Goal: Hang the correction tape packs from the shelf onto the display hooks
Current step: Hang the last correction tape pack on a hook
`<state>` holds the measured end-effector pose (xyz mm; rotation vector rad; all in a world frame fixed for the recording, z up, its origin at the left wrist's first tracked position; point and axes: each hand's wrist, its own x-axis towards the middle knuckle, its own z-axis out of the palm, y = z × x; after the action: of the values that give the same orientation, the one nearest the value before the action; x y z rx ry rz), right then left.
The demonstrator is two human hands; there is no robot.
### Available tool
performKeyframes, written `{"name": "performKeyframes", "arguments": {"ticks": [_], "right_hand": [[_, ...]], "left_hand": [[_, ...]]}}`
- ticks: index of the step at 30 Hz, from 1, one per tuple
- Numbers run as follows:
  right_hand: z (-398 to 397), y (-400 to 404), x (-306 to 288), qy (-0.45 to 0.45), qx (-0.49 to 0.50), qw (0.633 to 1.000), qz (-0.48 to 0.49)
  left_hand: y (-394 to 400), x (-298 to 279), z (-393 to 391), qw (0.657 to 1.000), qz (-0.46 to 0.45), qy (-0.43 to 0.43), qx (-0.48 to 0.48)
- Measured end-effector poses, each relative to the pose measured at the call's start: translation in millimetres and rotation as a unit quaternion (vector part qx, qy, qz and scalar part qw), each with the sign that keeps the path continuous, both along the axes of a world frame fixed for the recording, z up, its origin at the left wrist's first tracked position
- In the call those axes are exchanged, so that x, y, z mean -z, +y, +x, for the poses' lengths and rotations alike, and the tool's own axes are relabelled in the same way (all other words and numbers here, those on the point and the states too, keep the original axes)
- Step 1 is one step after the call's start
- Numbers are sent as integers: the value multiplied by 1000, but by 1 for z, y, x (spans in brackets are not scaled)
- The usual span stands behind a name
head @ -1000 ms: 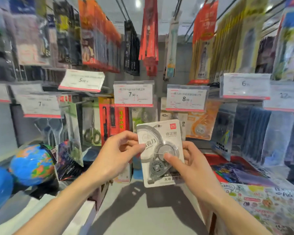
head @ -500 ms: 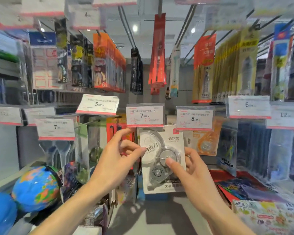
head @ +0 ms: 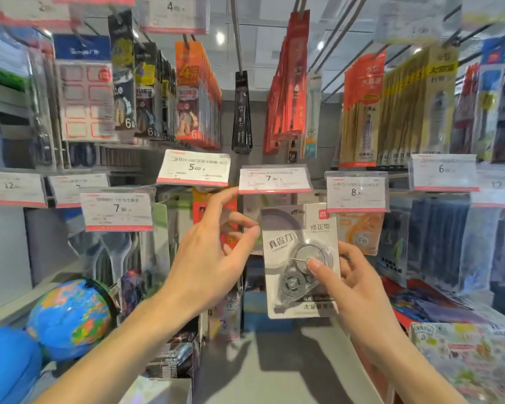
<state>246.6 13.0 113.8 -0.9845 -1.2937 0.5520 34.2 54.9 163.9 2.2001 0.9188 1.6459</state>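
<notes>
A white-carded correction tape pack with a clear blister is held upright by my right hand, thumb pressed on the blister, fingers behind the card. Its top edge sits just under the 7.90 price tag, where the hook itself is hidden. My left hand hovers just left of the pack's upper corner, index finger raised toward the tag and thumb tip near the card edge, holding nothing. Another tape pack with orange print hangs under the 8.00 tag.
Rows of packaged stationery hang on hooks above and to both sides. Two blue globes sit at lower left. Printed notebooks lie on the shelf at lower right. A grey shelf surface lies below my hands.
The pack has risen to just under the 7.90 tag. My left hand has let go of its left edge and opened, index finger lifted. My view has tilted upward.
</notes>
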Motion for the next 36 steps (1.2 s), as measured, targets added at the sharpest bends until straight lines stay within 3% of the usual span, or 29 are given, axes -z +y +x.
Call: {"name": "performKeyframes", "arguments": {"ticks": [36], "right_hand": [[-20,71,-24,-31,37,999,-12]], "left_hand": [[10,-2,-3,1000,11,-15,14]]}}
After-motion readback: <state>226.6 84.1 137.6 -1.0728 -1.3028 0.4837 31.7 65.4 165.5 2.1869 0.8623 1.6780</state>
